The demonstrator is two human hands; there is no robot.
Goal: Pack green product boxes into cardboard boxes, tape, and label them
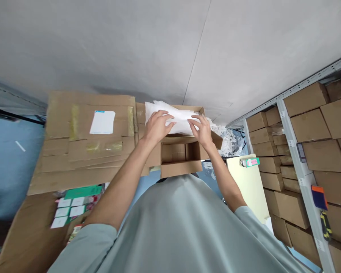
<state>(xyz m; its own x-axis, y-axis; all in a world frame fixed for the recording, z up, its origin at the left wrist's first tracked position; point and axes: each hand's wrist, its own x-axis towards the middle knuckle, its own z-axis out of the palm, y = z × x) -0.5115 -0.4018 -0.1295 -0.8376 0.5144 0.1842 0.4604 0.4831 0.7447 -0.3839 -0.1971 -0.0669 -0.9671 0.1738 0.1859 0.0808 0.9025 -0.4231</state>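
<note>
A stack of white, thin packing sheets [180, 120] lies in a cardboard box against the wall; I cannot make out if it is foam or paper. My left hand [158, 126] is over the left part of the stack, fingers stretched inward and thumb apart from them. Over the right part, my right hand [201, 129] has curved, spread fingers, with its fingertips at the white surface. Neither hand plainly pinches a sheet. Nearer my body stands an open cardboard box [181, 169] with its flaps out and brown inner walls showing.
Flattened cardboard [82, 151] with a white label [102, 122] covers the left side. Small white-and-green boxes [74, 206] lie below it. To the right are shredded white scraps [230, 141], a pale board [246, 185] and metal shelving [295, 148] full of cartons.
</note>
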